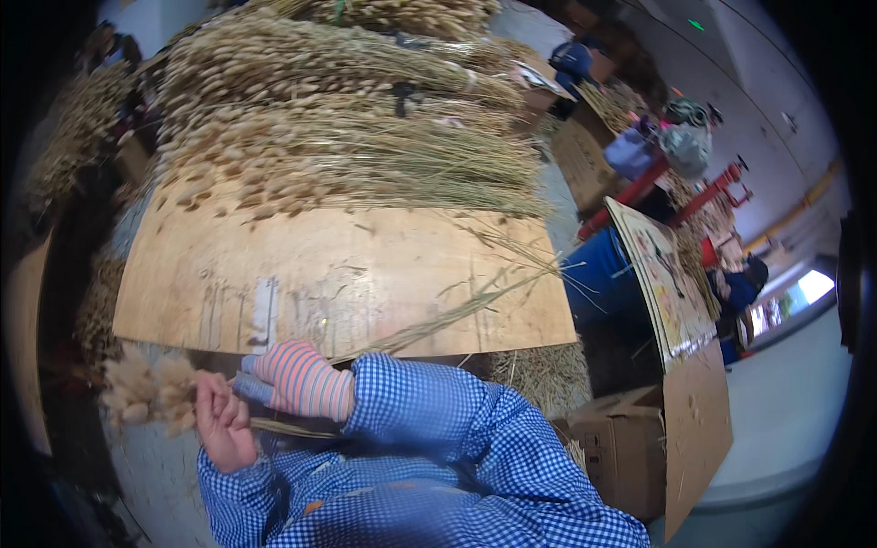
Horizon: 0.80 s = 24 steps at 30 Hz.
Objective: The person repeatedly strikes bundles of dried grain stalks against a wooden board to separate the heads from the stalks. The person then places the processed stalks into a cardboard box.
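Note:
My left hand (224, 422), bare, is closed around a small bunch of dried bunny tail grass (174, 385). Its fluffy cream heads stick out to the left, and some stems (290, 427) come out to the right below my other wrist. My right hand (300, 376) wears an orange-and-grey striped glove with bluish fingertips. It reaches across right beside the left hand, its fingers curled at the bunch; what they grip is partly hidden. Long grass stems (438, 315) run from behind this glove over the wooden board (384, 247) towards its right edge.
Thick piles of dried bunny tail grass (347, 137) cover the far part of the board. To the right stand a blue barrel (598, 274), a cardboard box (630, 447) and an upright cardboard panel (699, 429). Cut stems (539, 374) lie below the board's near right edge.

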Motion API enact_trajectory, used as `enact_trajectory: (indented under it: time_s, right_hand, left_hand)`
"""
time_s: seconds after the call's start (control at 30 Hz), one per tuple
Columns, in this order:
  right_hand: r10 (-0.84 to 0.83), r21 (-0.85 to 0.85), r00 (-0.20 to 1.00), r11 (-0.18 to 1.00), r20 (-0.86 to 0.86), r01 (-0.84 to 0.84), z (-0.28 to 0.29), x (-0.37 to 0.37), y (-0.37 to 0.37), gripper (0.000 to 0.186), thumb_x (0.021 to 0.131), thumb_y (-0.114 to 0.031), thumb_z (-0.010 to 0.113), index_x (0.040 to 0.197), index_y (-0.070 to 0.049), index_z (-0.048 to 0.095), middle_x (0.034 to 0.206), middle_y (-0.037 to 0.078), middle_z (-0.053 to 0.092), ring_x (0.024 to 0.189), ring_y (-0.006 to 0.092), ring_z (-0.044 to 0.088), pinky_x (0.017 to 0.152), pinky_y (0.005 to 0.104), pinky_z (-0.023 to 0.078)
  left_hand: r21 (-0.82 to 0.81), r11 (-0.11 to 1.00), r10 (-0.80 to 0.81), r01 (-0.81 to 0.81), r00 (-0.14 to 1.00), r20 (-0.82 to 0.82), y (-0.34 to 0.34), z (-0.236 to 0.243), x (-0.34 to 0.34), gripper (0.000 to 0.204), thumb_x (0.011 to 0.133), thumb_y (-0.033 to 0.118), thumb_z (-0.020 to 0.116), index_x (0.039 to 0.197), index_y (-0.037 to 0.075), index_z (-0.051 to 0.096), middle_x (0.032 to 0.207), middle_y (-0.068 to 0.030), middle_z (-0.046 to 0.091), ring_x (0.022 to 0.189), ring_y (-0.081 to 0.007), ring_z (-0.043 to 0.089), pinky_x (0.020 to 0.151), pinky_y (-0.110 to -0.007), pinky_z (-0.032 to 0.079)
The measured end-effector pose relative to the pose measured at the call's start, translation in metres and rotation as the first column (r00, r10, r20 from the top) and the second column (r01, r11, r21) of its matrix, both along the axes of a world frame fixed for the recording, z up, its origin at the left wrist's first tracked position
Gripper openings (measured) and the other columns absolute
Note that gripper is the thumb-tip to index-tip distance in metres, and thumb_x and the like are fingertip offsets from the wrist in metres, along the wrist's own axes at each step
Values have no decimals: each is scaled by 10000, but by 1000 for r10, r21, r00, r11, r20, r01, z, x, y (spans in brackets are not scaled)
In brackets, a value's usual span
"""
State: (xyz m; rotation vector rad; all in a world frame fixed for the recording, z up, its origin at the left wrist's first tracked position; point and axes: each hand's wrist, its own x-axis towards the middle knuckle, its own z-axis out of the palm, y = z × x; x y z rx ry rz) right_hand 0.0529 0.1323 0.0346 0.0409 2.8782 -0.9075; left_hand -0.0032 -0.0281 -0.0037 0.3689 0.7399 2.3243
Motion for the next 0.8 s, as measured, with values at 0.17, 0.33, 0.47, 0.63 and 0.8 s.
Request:
enact_trajectory:
  time_s: [0.17,0.33,0.47,0.63,0.8]
  right_hand:
    - [-217,-146,976,965,24,218,-29,45,95,353,898,-399,469,1050,-147,664,937,169,656,866,359,621,772,426,495]
    - [-514,78,857,856,20,512,-35,145,173,324,905,-343,483,970,-84,667,828,174,660,741,317,628,718,395,495]
    - [-703,140,710,701,-33,700,-46,238,231,324,900,-333,483,984,-88,679,814,181,657,724,337,624,682,398,491]
    - [-830,201,508,470,-232,859,-57,343,293,344,904,-354,504,894,-54,673,784,214,633,707,377,618,661,416,482]
    - [-948,615,265,106,-174,782,-33,405,326,464,909,-479,499,931,-54,685,879,189,666,877,351,638,761,428,480]
  left_hand:
    - [-120,982,149,-143,988,45,-3,-5,-3,298,1037,252,352,808,74,421,681,33,303,487,-18,242,368,-166,196]
    - [-214,956,220,-199,972,80,-4,-14,-11,325,1031,288,368,784,86,427,698,35,311,509,-20,252,376,-160,213]
    - [-247,935,277,-256,960,53,-9,-22,-27,337,1028,309,376,768,98,416,705,32,310,532,-25,265,383,-162,215]
    - [-122,948,303,-295,951,57,-26,-23,-55,352,1021,312,395,733,108,392,714,16,324,597,-55,319,460,-168,291]
    - [-235,832,552,-503,791,263,-31,-20,-66,350,1025,293,387,726,111,398,724,10,357,624,-79,343,517,-202,335]
